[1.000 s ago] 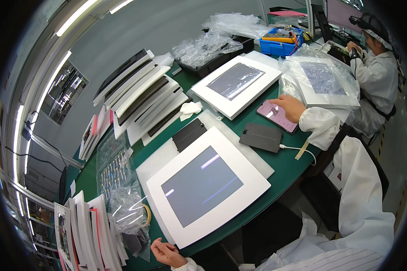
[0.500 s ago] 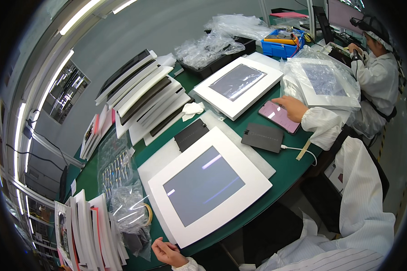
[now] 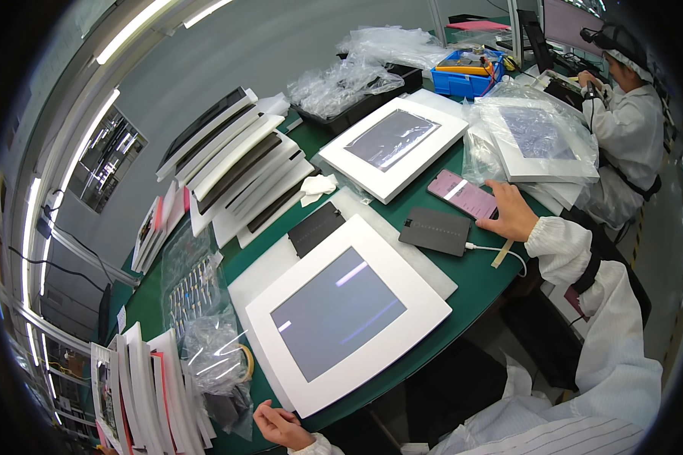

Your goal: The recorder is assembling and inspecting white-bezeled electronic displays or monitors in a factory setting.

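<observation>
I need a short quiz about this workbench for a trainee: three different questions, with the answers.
1. Which is closest to the right grip: (a) tape roll, (b) smartphone, (c) black tray?
2. True or false: the left grip holds the smartphone.
3. Fill in: the bin holding the yellow instrument is ____.

Key: 1 b; 2 false, it is empty, beside the front white-framed display panel; 3 blue.

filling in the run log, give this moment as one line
right hand: at right end of lit phone | left hand: loosely curled, beside white-framed screen | black box: white cable at corner
</observation>
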Motion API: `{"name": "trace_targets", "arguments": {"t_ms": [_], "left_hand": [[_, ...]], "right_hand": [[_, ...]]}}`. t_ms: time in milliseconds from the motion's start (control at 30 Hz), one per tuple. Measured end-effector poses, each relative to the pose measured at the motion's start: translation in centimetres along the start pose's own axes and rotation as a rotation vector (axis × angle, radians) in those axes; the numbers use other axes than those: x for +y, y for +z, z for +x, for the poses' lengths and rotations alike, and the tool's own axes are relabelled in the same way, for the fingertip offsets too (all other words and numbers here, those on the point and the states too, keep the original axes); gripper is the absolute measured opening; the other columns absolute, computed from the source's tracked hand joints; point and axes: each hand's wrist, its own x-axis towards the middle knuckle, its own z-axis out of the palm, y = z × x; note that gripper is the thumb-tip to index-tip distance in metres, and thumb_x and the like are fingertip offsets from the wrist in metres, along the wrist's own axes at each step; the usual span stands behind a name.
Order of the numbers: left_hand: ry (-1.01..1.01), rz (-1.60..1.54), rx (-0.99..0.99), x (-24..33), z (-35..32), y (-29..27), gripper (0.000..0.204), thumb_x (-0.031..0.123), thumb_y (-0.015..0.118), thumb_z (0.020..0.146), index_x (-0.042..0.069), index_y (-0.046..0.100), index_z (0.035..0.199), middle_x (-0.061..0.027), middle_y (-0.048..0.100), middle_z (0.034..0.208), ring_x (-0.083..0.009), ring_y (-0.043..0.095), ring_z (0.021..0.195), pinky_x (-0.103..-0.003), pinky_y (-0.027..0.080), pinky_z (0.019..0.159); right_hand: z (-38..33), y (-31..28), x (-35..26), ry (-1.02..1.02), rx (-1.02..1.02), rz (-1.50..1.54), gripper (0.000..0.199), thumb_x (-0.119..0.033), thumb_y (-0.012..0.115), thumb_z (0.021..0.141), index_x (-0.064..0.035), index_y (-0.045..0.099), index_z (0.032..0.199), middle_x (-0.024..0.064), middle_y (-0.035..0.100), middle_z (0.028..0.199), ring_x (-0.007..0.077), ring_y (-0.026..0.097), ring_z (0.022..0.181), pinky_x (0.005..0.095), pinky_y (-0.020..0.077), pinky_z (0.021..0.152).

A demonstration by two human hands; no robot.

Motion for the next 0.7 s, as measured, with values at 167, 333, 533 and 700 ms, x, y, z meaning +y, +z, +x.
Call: {"name": "trace_targets", "arguments": {"t_ms": [167, 333, 533, 700], "left_hand": [[0.013, -0.022, -0.005, -0.1, 0.0, 0.0, 0.025, 0.029, 0.043, 0.094, 0.007, 0.050, 0.084, 0.0034, 0.037, 0.048, -0.0021, 0.028, 0.037, -0.017, 0.019, 0.033], [0.010, -0.031, -0.025, 0.4, -0.2, -0.3, 0.025, 0.028, 0.042, 0.094, 0.006, 0.049, 0.084, 0.0028, 0.036, 0.046, -0.0025, 0.027, 0.037, -0.017, 0.019, 0.033], [0.094, -0.119, -0.052, -0.4, 0.1, -0.3, 0.014, 0.017, 0.047, 0.092, 0.003, 0.049, 0.089, 0.0002, 0.043, 0.055, -0.0047, 0.035, 0.045, -0.017, 0.027, 0.042], [0.262, 0.123, -0.358, 1.3, -0.6, -0.5, 0.036, 0.009, 0.061, 0.080, -0.003, 0.045, 0.110, -0.0131, 0.047, 0.112, -0.0201, 0.048, 0.102, -0.030, 0.039, 0.087]], "right_hand": [[-0.2, -0.3, -0.7, 0.032, -0.012, 0.044, 0.080, -0.027, 0.072, 0.066, 0.0040, 0.030, 0.126, 0.0229, 0.045, 0.111, 0.0357, 0.043, 0.103, 0.0391, 0.0355, 0.092], [-0.7, 0.2, -1.1, -0.009, 0.158, -0.002, 0.065, -0.019, 0.070, 0.067, 0.0025, 0.039, 0.120, 0.0189, 0.048, 0.105, 0.0319, 0.046, 0.096, 0.0379, 0.0379, 0.086], [-2.6, -2.6, -9.2, -0.163, 0.178, 0.588, 0.024, 0.003, 0.056, 0.072, -0.0017, 0.052, 0.095, 0.0077, 0.054, 0.076, 0.0186, 0.052, 0.067, 0.0294, 0.0433, 0.063], [-4.0, -1.3, -12.2, -0.170, -0.275, 0.733, 0.023, -0.014, 0.058, 0.079, 0.0021, 0.053, 0.095, 0.0102, 0.056, 0.068, 0.0202, 0.054, 0.059, 0.0301, 0.0431, 0.059]]}}
